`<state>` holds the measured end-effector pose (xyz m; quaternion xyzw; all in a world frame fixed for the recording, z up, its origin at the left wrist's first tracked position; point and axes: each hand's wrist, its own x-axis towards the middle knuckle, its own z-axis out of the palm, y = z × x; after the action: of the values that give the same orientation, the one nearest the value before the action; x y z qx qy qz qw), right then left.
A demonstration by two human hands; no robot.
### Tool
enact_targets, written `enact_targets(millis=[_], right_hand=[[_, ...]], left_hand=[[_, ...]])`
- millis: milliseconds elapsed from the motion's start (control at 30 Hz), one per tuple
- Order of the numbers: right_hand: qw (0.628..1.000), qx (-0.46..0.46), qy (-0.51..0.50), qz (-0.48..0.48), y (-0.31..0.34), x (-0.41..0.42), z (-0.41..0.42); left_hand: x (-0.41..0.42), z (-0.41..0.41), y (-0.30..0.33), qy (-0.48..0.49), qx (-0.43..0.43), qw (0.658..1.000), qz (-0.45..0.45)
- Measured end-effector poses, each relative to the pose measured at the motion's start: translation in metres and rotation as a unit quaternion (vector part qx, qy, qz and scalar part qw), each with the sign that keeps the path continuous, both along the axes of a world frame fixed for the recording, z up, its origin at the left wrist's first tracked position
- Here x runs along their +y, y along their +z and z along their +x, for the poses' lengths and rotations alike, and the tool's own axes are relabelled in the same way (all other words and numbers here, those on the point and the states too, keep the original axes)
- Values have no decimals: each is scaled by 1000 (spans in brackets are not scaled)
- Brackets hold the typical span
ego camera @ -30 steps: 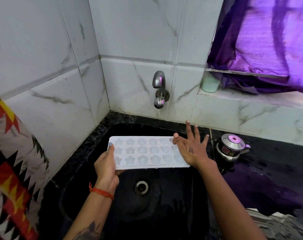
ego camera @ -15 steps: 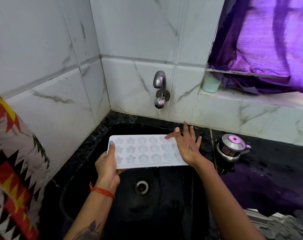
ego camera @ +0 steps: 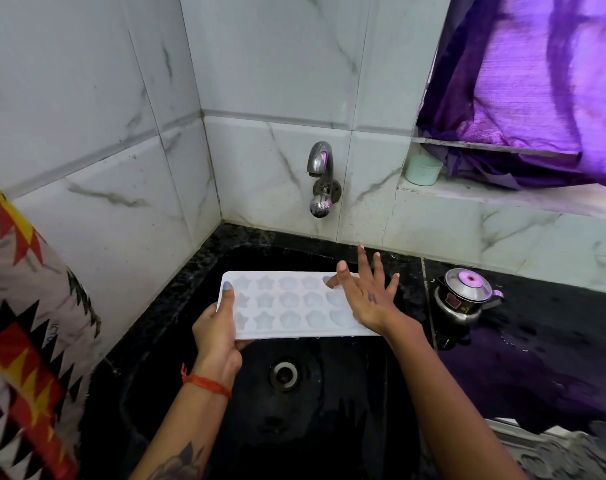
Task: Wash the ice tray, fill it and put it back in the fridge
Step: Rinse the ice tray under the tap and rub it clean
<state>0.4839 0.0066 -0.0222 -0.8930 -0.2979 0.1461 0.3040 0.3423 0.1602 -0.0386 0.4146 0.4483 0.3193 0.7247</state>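
Observation:
A white ice tray [ego camera: 287, 306] with star and flower shaped cells is held level over the black sink [ego camera: 329, 410]. My left hand [ego camera: 218, 334] grips its left end, thumb on top and fingers underneath. My right hand [ego camera: 367, 296] lies flat on the tray's right end with fingers spread and straight, covering the cells there. The steel tap [ego camera: 320, 178] juts from the tiled wall above the tray, and no water runs from it.
A small steel kettle [ego camera: 464, 296] stands on the wet black counter right of the sink. A pale green cup [ego camera: 422, 169] sits on the ledge under a purple curtain [ego camera: 536, 81]. The drain [ego camera: 283, 374] lies below the tray. Patterned cloth [ego camera: 24, 341] hangs at left.
My right hand has slid a little to the left and back across the tray's right end, fingers staying spread. The tray and my left hand have hardly moved.

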Motion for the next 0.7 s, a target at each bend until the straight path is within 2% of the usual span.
enact_targets(millis=[267, 700], right_hand=[[990, -127, 25, -56, -12, -6, 4], [983, -157, 61, -70, -5, -1, -2]], left_hand=[[-1, -1, -1, -4, 4, 1000, 1], [-2, -3, 2, 2, -5, 1000, 5]])
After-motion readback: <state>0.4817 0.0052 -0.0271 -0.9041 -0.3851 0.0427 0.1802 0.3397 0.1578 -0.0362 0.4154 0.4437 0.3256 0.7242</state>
